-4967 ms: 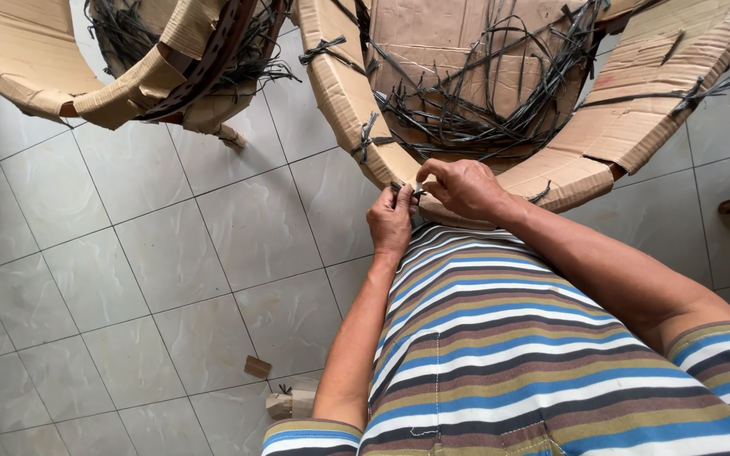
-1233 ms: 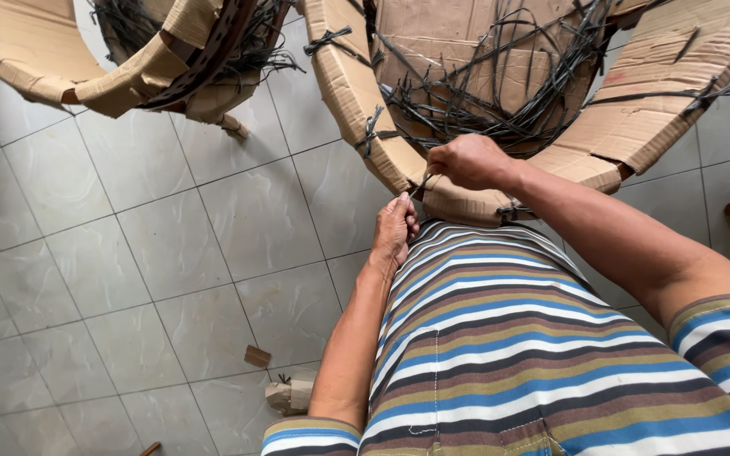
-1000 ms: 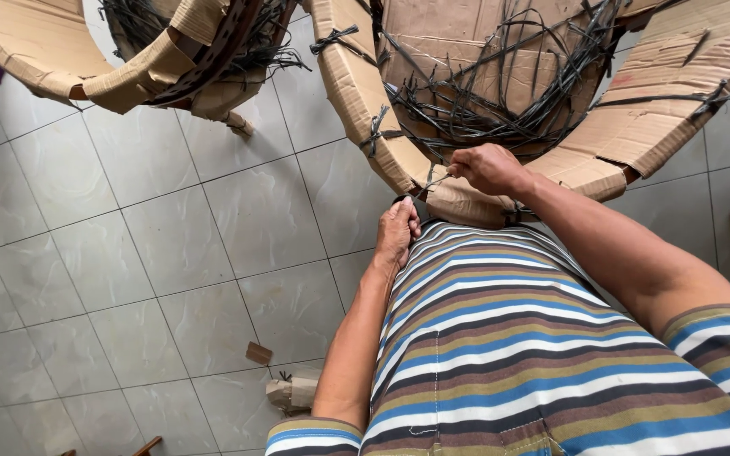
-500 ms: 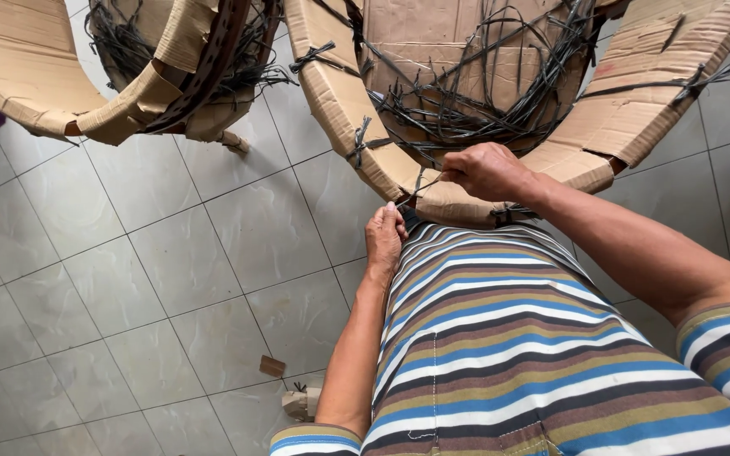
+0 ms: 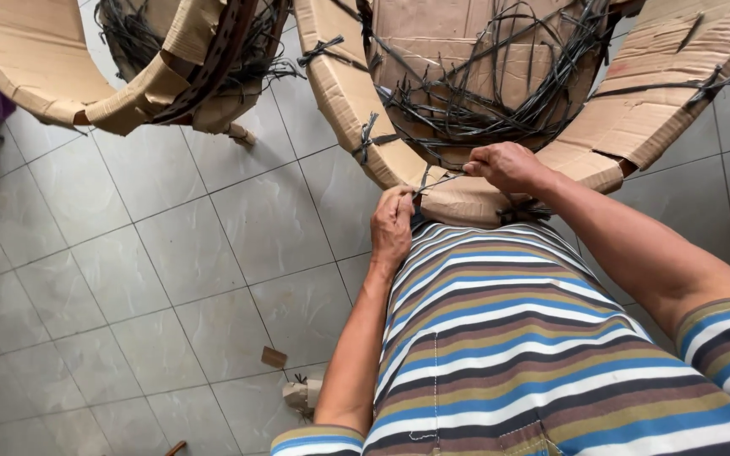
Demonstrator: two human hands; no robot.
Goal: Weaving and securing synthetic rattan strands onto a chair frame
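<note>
Head view | left hand (image 5: 392, 226) pinched on dark strap (image 5: 433, 181) at near rim of cardboard-wrapped frame (image 5: 356, 110) | right hand (image 5: 507, 165) pinching the strap's other end, held taut between both | judged step: tying strap over cardboard | next calls for firm cinching | second wrapped frame (image 5: 52, 76) left, over tiled floor (image 5: 128, 253).

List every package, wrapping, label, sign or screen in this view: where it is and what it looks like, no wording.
Cardboard-wrapped curved frame: top centre, tan, bound with dark straps; left hand and right hand work a strap at its near edge.
Second cardboard-wrapped frame: top left, tan, torn edges.
Cardboard scrap: on the grey tiled floor, small, brown.
No labels, signs or screens.
</note>
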